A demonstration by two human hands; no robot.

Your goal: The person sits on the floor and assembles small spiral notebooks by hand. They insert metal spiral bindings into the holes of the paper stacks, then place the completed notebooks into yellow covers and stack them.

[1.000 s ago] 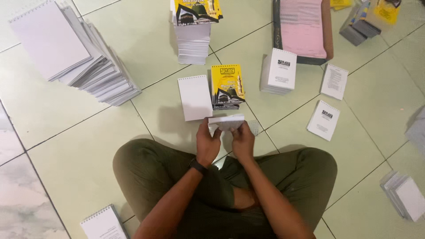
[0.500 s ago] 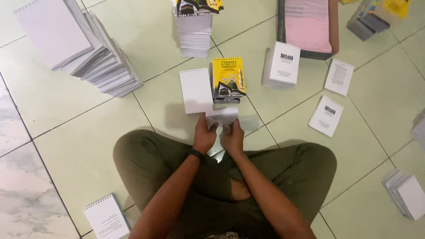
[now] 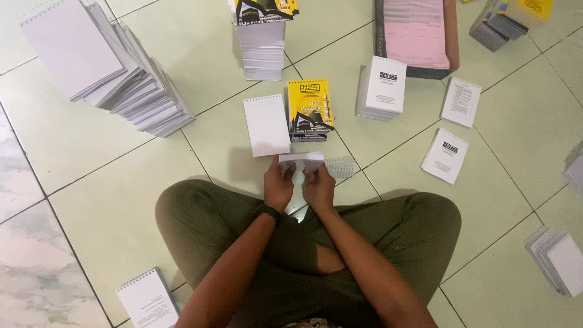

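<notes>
blank pad (image 3: pixel 266 126) left of booklet stack (image 3: pixel 310 110); coils (image 3: pixel 340 166) right

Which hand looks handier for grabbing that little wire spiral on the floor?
Probably the right hand: the wire spiral lies just beyond it, while the left hand sits farther off. Both grip a small paper stack.

Both forearms reached forward from the lap and met just past the crossed legs. The left hand (image 3: pixel 278 188) and right hand (image 3: pixel 318 187) sat side by side — fingers curled closed, thumbs up — a dark band on the left wrist.
</notes>
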